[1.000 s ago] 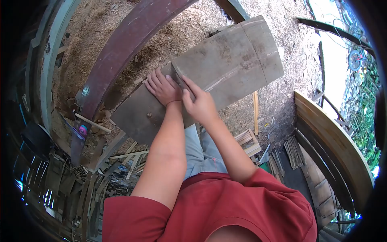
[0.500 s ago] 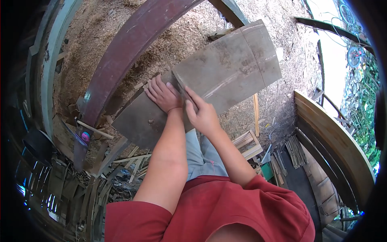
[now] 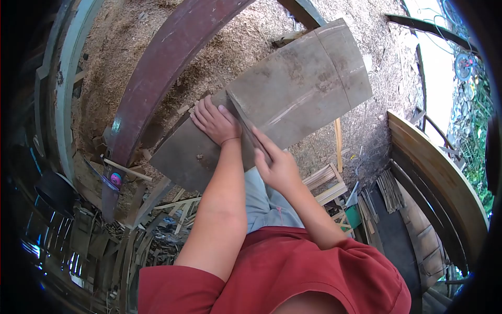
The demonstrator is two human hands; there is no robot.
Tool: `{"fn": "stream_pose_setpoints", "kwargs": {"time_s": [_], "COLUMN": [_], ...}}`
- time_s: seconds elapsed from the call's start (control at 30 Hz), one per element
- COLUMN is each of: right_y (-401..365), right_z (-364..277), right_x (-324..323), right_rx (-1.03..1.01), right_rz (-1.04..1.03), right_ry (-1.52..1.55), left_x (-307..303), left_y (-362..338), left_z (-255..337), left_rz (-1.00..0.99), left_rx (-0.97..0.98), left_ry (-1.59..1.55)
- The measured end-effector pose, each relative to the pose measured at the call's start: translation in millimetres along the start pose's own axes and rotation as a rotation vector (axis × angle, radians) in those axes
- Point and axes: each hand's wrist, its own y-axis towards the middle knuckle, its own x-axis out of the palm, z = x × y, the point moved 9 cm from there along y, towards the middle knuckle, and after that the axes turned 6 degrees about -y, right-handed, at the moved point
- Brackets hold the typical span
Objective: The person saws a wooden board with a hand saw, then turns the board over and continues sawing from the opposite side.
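A wide grey-brown wooden board (image 3: pixel 303 78) lies slantwise in front of my body, with a dark pencil-like line across its far right end. My left hand (image 3: pixel 215 123) rests flat on its left part, fingers stretched over the surface. Just right of that hand, a handsaw (image 3: pixel 241 115) stands on edge across the board; its thin blade shows almost end-on from above. My right hand (image 3: pixel 280 166) is closed around the saw's handle at the near edge, index finger pointing along the blade. The handle itself is mostly hidden by the hand.
A curved maroon beam (image 3: pixel 157 73) arches behind the board at the left, with a pale green curved beam (image 3: pixel 65 94) beyond it. Wood shavings (image 3: pixel 235 47) cover the ground. Curved planks (image 3: pixel 439 178) stand at the right. Scrap slats (image 3: pixel 327 183) lie near my legs.
My right hand has drawn the saw back toward me and to the right, so more blade shows. My left hand keeps its place on the board. The whole view has shifted slightly.
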Motion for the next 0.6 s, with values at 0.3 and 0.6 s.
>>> {"fn": "stream_pose_setpoints", "kwargs": {"time_s": [0.3,0.6], "right_y": [51,21], "right_z": [-5,1], "right_x": [32,12], "right_rx": [-0.097,-0.034], "right_rz": [0.091,-0.054], "right_ry": [0.019,0.03], "left_x": [4,0], "left_y": [2,1], "left_z": [-4,0], "left_rz": [-0.004,0.007], "left_rx": [0.007,0.028], "left_ry": [0.011,-0.015]}}
